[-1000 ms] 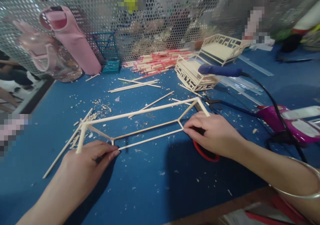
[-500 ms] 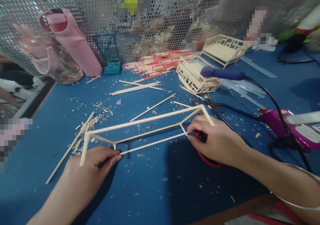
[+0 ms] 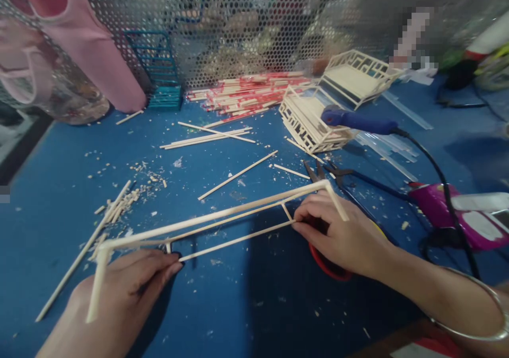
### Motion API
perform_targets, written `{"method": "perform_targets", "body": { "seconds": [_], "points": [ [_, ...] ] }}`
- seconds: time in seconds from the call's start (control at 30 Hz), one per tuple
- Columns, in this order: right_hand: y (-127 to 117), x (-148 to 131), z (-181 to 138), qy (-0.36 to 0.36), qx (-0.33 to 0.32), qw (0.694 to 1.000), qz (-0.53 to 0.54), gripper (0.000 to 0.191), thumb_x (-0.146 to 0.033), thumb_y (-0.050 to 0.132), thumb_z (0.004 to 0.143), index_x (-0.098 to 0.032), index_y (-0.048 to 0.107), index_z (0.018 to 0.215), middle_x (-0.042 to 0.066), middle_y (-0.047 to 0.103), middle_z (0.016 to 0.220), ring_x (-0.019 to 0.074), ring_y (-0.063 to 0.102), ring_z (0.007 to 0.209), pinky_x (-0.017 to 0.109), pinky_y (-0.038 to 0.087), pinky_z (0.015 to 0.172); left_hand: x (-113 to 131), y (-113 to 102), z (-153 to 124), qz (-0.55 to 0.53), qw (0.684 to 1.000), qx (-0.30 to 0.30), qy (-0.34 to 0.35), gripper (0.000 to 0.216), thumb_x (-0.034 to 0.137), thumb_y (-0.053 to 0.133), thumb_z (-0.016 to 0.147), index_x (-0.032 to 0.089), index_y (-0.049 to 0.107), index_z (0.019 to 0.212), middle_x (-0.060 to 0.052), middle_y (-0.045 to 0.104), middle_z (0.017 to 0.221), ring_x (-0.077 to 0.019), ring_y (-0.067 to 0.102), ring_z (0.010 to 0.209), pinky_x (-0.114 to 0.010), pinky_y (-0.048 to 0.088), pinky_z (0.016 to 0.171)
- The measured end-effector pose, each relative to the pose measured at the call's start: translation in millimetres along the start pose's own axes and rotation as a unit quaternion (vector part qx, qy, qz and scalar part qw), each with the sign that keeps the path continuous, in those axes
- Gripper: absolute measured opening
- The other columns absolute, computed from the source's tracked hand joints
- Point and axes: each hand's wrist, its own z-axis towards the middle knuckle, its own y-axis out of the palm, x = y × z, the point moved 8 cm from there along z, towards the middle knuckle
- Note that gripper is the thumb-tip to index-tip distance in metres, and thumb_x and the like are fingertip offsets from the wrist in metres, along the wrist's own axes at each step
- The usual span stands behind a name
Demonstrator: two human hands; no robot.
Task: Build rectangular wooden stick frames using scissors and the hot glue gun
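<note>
A pale frame of thin wooden sticks [image 3: 222, 213] is held up over the blue table, its long bars running left to right. My left hand [image 3: 127, 286] pinches its lower left corner, where a thin crossbar meets a short leg. At the other end my right hand [image 3: 338, 230] pinches the right end of that crossbar [image 3: 238, 239]. Two legs of the frame pass in front of the backs of my hands. Under my right hand show the red handle of scissors [image 3: 328, 265] and, behind the frame, their dark blades.
Two small stick-built furniture models [image 3: 314, 116] stand at the back right, with a blue glue gun [image 3: 358, 120] against the nearer. Loose sticks [image 3: 238, 175] and chips litter the table [image 3: 214, 310]. Pliers [image 3: 342, 172] and a magenta tool [image 3: 457, 209] lie right; a pink bottle [image 3: 91, 45] stands back left.
The frame and my left hand have come nearer to me, the left end dropping lower in view. The frame has tilted, so its two upper long bars appear closer together. Both pinches stay in place.
</note>
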Motion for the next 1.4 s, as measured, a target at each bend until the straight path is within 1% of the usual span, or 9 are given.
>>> {"method": "perform_targets", "body": {
  "seconds": [0.13,0.27,0.4,0.53,0.73,0.83,0.97,1.2,1.4],
  "points": [
    [0.5,-2.5,-0.9,-0.034,0.004,0.999,-0.009,0.023,-0.017,0.048,0.088,-0.02,0.058,0.068,0.005,0.065,0.07,0.0184,0.057,0.066,0.032,0.045,0.062,13.6,-9.9,8.0,-0.001,0.999,0.01,0.034,0.041,0.049,0.044,0.09,0.028,0.074,0.073,0.003,0.076,0.073,-0.0137,0.07,0.061,-0.018,0.055,0.057],
    [1.6,0.6,-3.8,-0.044,0.02,0.999,-0.022,0.022,-0.022,0.049,0.089,-0.022,0.06,0.07,0.005,0.067,0.072,0.0201,0.06,0.067,0.034,0.047,0.062,19.0,-16.2,9.9,-0.031,0.998,0.043,0.041,0.043,0.048,0.042,0.09,0.027,0.073,0.069,0.002,0.075,0.068,-0.014,0.069,0.058,-0.019,0.054,0.054],
    [2.2,3.0,-7.1,-0.043,0.035,0.998,-0.013,0.018,-0.027,0.051,0.089,-0.024,0.06,0.074,0.004,0.066,0.071,0.0215,0.062,0.066,0.036,0.048,0.06,4.4,-1.5,-0.1,-0.082,0.996,-0.016,-0.024,0.029,0.042,0.049,0.088,0.025,0.072,0.079,-0.001,0.075,0.079,-0.0162,0.07,0.069,-0.022,0.055,0.061],
    [1.7,2.4,-8.7,-0.057,0.042,0.997,-0.001,0.017,-0.03,0.049,0.09,-0.026,0.059,0.077,0.004,0.065,0.07,0.0222,0.062,0.064,0.039,0.049,0.058,-5.5,4.9,-6.3,-0.126,0.986,-0.061,-0.093,0.019,0.034,0.054,0.082,0.022,0.069,0.084,0.0,0.072,0.071,-0.0144,0.066,0.061,-0.023,0.051,0.056],
    [-0.3,-3.4,-9.3,-0.089,0.052,0.995,-0.01,0.016,-0.026,0.05,0.089,-0.026,0.058,0.075,0.004,0.066,0.068,0.0223,0.062,0.06,0.039,0.049,0.056,-1.1,0.6,-1.3,-0.13,0.981,-0.091,-0.113,0.02,0.029,0.056,0.079,0.021,0.07,0.089,-0.002,0.076,0.083,-0.0148,0.068,0.067,-0.024,0.054,0.063],
    [-0.7,-4.3,-8.2,-0.083,0.049,0.995,-0.012,0.018,-0.025,0.048,0.089,-0.026,0.058,0.075,0.004,0.066,0.068,0.0223,0.062,0.06,0.039,0.048,0.056,7.1,-1.8,0.0,-0.113,0.989,-0.071,-0.059,0.023,0.031,0.052,0.084,0.02,0.072,0.083,-0.003,0.076,0.081,-0.0156,0.07,0.071,-0.024,0.054,0.065],
    [-1.8,-5.4,-5.7,-0.072,0.041,0.996,-0.027,0.017,-0.025,0.055,0.087,-0.024,0.06,0.071,0.003,0.065,0.066,0.0204,0.062,0.063,0.035,0.047,0.057,15.7,-7.6,0.1,-0.085,0.996,-0.014,-0.001,0.029,0.033,0.047,0.088,0.022,0.073,0.08,-0.003,0.075,0.078,-0.0158,0.07,0.07,-0.023,0.055,0.064],
    [-3.1,-1.3,0.4,-0.038,0.034,0.999,0.011,0.017,-0.016,0.058,0.084,-0.02,0.062,0.068,0.001,0.065,0.065,0.0153,0.058,0.063,0.028,0.046,0.063,17.3,-14.9,7.3,-0.035,0.998,0.047,0.034,0.032,0.046,0.047,0.085,0.031,0.072,0.072,0.004,0.075,0.07,-0.0149,0.068,0.057,-0.02,0.055,0.055],
    [-2.9,-2.9,0.0,-0.046,0.027,0.998,0.021,0.018,-0.015,0.054,0.085,-0.018,0.063,0.07,0.003,0.064,0.064,0.0155,0.056,0.063,0.027,0.044,0.063,20.7,-17.5,10.7,-0.018,0.997,0.064,0.041,0.036,0.046,0.044,0.084,0.031,0.072,0.067,0.005,0.074,0.065,-0.0139,0.066,0.052,-0.02,0.054,0.052]
  ]
}}
